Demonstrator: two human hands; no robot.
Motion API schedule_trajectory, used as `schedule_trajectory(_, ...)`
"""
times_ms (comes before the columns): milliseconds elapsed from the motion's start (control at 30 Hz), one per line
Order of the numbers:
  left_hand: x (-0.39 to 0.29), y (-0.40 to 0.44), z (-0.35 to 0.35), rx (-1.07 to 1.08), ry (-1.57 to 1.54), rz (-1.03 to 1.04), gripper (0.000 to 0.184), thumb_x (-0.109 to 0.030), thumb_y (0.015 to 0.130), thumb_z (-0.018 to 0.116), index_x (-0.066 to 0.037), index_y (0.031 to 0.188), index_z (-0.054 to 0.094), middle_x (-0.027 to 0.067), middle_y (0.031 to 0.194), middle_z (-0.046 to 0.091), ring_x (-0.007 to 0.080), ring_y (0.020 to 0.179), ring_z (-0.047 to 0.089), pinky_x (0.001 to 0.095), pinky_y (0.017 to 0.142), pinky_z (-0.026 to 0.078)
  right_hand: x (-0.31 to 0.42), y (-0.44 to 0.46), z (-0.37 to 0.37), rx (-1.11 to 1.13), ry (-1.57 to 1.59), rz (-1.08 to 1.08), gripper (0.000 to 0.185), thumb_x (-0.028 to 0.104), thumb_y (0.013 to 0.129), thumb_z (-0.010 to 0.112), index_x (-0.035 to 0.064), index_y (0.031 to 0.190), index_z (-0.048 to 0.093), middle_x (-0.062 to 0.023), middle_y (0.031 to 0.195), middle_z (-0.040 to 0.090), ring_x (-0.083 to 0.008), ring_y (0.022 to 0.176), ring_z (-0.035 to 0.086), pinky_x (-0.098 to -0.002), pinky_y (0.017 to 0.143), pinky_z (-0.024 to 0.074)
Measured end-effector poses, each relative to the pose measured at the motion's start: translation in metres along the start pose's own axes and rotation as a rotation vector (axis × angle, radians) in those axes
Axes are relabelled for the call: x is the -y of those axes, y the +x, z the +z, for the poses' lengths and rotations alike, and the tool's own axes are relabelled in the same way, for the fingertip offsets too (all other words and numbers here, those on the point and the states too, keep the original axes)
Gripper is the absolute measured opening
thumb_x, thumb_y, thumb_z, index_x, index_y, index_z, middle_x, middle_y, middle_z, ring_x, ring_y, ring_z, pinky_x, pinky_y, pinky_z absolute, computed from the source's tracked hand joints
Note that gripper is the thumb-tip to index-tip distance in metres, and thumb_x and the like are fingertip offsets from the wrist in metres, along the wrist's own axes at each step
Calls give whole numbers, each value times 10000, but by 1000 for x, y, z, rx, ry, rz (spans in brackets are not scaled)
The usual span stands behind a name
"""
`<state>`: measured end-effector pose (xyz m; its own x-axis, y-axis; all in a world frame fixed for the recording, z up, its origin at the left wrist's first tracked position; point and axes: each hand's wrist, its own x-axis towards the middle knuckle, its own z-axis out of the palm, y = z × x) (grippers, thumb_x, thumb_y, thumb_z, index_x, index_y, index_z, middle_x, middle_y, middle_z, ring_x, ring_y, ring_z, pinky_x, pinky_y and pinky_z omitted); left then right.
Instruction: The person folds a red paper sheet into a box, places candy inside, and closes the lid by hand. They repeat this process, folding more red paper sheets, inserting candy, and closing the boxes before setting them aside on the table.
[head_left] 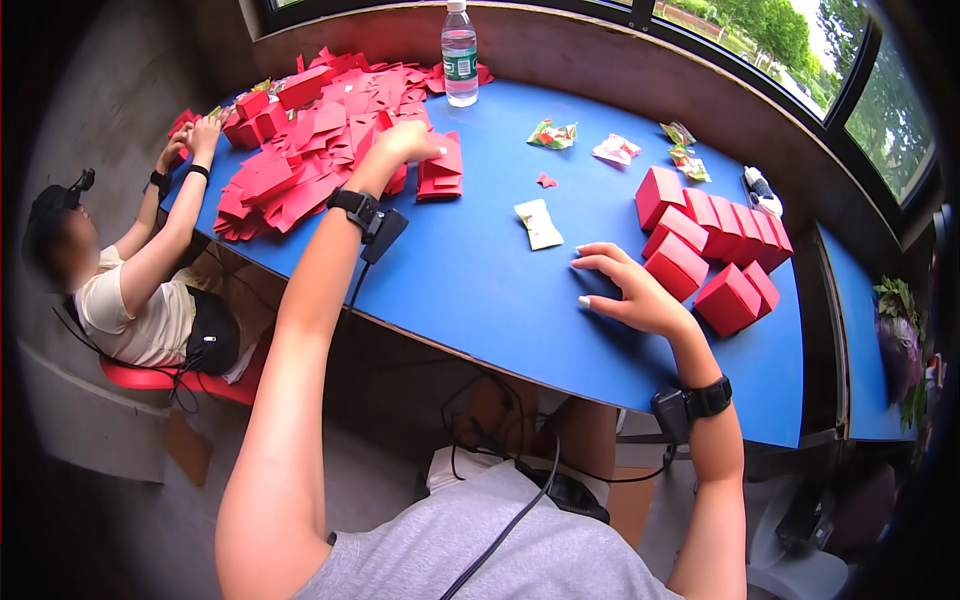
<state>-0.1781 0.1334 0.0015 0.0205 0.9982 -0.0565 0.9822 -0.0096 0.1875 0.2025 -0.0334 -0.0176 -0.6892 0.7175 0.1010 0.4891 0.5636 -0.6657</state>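
My left hand [408, 143] reaches over the right side of a big pile of flat red paper pieces [330, 140]. Its fingers bend down at a small red stack [440, 170]; whether they grip a piece is hidden. My right hand [625, 290] rests on the blue table [480, 290], fingers spread and holding nothing. Just right of it stand several folded red boxes [676, 266], some in a row. Beyond its fingertips lies a pale yellow-green wrapped packet [540, 224], with a small red scrap [546, 180] behind.
A water bottle [460, 55] stands at the back. Wrapped candies [617, 150] lie along the far side, near a white object [762, 190]. At the left, a seated co-worker [130, 260] handles red boxes [258, 118]. A window is behind the table.
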Motion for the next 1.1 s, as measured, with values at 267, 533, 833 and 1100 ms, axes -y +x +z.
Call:
schedule_trajectory(267, 121, 86, -50, -370, 210, -266, 400, -349, 799, 646, -29, 1039, 654, 199, 1053, 646, 329, 996, 626, 425, 837, 507, 4, 2, -2, 12, -26, -1, 407, 150, 830, 643, 28, 1201, 530, -142, 1325, 422, -299, 1224, 452, -370, 1020, 384)
schedule_trajectory(533, 226, 90, -18, 54, 89, -647, 1051, -623, 703, 637, 86, 1343, 201, 277, 1379, 338, 341, 1281, 384, 372, 1033, 352, 7, 5, -4, 9, 0, 12, 413, 124, 825, 639, 24, 1208, 527, -144, 1318, 426, -299, 1211, 463, -367, 1004, 396)
schedule_trajectory(833, 183, 78, -20, -315, -83, -759, 1304, -555, 537, 797, -28, 1468, 52, 254, 1442, 312, 415, 1303, 363, 564, 1039, 309, 5, 7, -5, 0, 57, 30, 365, 98, 824, 626, 33, 1175, 551, -136, 1292, 446, -294, 1211, 462, -362, 1009, 392)
schedule_trajectory(1100, 102, 12, -108, -321, -1279, -229, 757, -478, 714, 696, -8, 1270, 486, 121, 1213, 585, 243, 1093, 573, 401, 912, 466, 4, 6, -3, -29, 30, 9, 376, 84, 820, 620, 26, 1184, 547, -145, 1269, 464, -293, 1183, 484, -357, 992, 405)
